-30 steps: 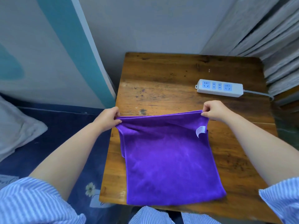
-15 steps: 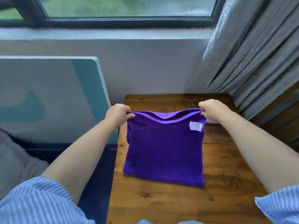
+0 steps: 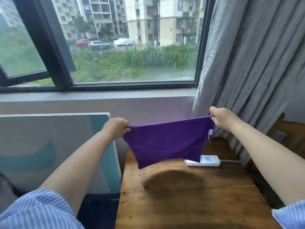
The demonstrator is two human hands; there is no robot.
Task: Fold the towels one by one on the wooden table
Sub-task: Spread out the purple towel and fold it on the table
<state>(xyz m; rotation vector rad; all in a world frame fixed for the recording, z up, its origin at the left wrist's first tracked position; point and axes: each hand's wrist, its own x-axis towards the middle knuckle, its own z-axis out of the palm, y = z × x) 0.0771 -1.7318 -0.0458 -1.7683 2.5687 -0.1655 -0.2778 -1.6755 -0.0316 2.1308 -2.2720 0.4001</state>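
Observation:
A purple towel (image 3: 166,142) hangs in the air above the far part of the wooden table (image 3: 189,200), stretched between both hands. My left hand (image 3: 115,126) pinches its upper left corner and my right hand (image 3: 221,117) pinches its upper right corner, a little higher. A white label hangs at the towel's right edge. The lower edge of the towel dangles clear of the tabletop and casts a dark shadow on the wood.
A white power strip (image 3: 206,161) with a grey cable lies on the table behind the towel's lower right corner. A grey curtain (image 3: 247,71) hangs at the right, a window (image 3: 132,42) is ahead, and a white and teal board (image 3: 49,146) stands left of the table.
Both hands have lifted the towel off the table and pulled it taut; it lay flat, then hung touching the wood, and now hangs free. The view has tilted up toward the window.

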